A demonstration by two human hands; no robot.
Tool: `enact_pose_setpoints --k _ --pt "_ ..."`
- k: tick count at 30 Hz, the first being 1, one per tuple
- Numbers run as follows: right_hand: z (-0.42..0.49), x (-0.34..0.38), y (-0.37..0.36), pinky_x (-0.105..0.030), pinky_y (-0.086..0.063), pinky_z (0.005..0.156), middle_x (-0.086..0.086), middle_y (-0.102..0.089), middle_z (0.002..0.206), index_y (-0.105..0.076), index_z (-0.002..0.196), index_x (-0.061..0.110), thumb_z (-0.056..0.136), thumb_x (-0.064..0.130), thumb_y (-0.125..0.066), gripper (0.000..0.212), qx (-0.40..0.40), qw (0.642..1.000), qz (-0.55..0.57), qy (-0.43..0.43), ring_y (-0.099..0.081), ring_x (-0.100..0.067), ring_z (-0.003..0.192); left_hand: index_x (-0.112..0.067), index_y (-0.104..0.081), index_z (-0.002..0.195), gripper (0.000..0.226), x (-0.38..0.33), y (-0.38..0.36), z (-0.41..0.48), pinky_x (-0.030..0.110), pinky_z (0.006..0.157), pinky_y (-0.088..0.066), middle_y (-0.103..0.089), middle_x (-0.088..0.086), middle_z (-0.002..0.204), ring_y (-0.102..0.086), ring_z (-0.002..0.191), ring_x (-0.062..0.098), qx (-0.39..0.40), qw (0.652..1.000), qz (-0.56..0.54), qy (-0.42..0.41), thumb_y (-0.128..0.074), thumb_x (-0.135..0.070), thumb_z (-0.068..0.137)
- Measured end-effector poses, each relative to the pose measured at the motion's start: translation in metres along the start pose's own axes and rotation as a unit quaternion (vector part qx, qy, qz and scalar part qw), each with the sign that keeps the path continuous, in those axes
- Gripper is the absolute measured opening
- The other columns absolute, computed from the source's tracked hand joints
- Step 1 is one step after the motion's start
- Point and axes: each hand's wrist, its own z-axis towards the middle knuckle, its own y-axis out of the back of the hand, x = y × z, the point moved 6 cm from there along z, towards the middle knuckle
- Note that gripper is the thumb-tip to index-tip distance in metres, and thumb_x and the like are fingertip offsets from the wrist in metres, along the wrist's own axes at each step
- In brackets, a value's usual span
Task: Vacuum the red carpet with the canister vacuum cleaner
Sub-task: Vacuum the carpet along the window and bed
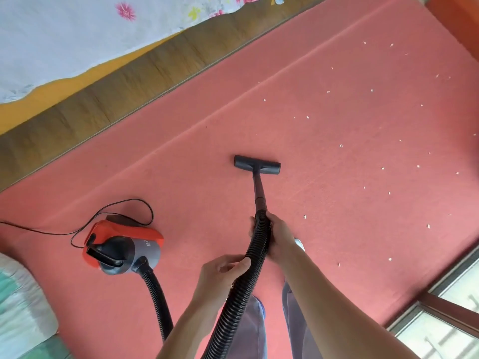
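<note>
The red carpet (pixel 337 156) covers the floor across most of the view. A raised crease (pixel 259 85) runs diagonally across it, beyond the nozzle.

The vacuum cleaner (pixel 124 246), orange and grey, sits on the carpet at lower left, well apart from the nozzle (pixel 257 164). The black nozzle lies flat on the carpet near the middle of the view. A dark tube (pixel 259 190) slants up from it toward the person and joins the ribbed black hose (pixel 241 294). The hose leaves the front of the vacuum cleaner, passes off the bottom edge, and comes up again between the forearms to the tube.

The right hand (pixel 278 235) has its grip wrapped round the top end of the hose, just below the tube. The left hand (pixel 223 270) is lower on the hose. Its grip is narrow, with fingers curled against the hose's left side and holding it.

A thin black cord (pixel 124 203) loops on the carpet behind the vacuum cleaner and runs off the left edge. White scraps (pixel 340 145) lie scattered over the carpet to the right of the nozzle, apart from it.

Grey trouser legs (pixel 254 327) show beneath the arms. A brown bed base (pixel 116 94) borders the carpet at upper left, with a flowered cover (pixel 77 35) hanging over it. A bundle of bedding (pixel 20 307) lies at the lower left edge. A window frame (pixel 440 320) stands at lower right.
</note>
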Motion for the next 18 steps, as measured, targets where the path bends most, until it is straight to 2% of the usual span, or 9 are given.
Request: enact_pose_setpoints --k 4,9,14,18 --pt "-0.003 -0.003 0.008 -0.031 -0.05 0.067 -0.015 -0.06 0.091 -0.05 0.115 0.001 0.099 0.024 -0.05 0.028 0.008 1.0 0.013 -0.005 -0.057 -0.022 0.069 -0.012 -0.08 0.096 0.017 0.001 0.005 -0.007 0.02 0.054 -0.051 -0.078 0.013 0.088 -0.071 0.066 0.013 0.026 0.999 0.013 0.015 -0.078 -0.021 0.082" --pt "-0.031 -0.029 0.015 -0.035 -0.05 0.068 -0.019 -0.059 0.087 -0.049 0.106 0.0 0.099 0.019 -0.049 0.02 0.01 0.999 0.036 -0.025 -0.057 -0.026 0.07 -0.013 -0.081 0.095 0.021 0.001 0.026 -0.031 0.023 0.056 -0.051 -0.077 0.013 0.088 -0.071 0.07 0.016 0.045 0.998 0.039 0.027 -0.079 -0.024 0.077" --pt "-0.033 -0.035 0.003 -0.034 -0.05 0.068 -0.018 -0.057 0.084 -0.048 0.098 0.001 0.1 0.018 -0.048 0.018 -0.005 1.0 0.015 -0.015 -0.056 -0.025 0.069 -0.012 -0.08 0.098 0.017 0.0 0.035 -0.036 0.023 0.056 -0.051 -0.077 0.012 0.086 -0.069 0.069 0.015 0.016 0.999 0.03 0.021 -0.077 -0.021 0.085" --pt "-0.016 -0.015 -0.015 -0.033 -0.049 0.065 -0.016 -0.056 0.079 -0.049 0.094 0.001 0.102 0.021 -0.046 0.022 -0.023 0.998 -0.052 0.019 -0.054 -0.025 0.067 -0.012 -0.079 0.1 0.018 -0.001 0.029 -0.017 0.023 0.055 -0.05 -0.076 0.009 0.084 -0.066 0.064 0.013 -0.019 1.0 0.015 0.016 -0.076 -0.023 0.086"
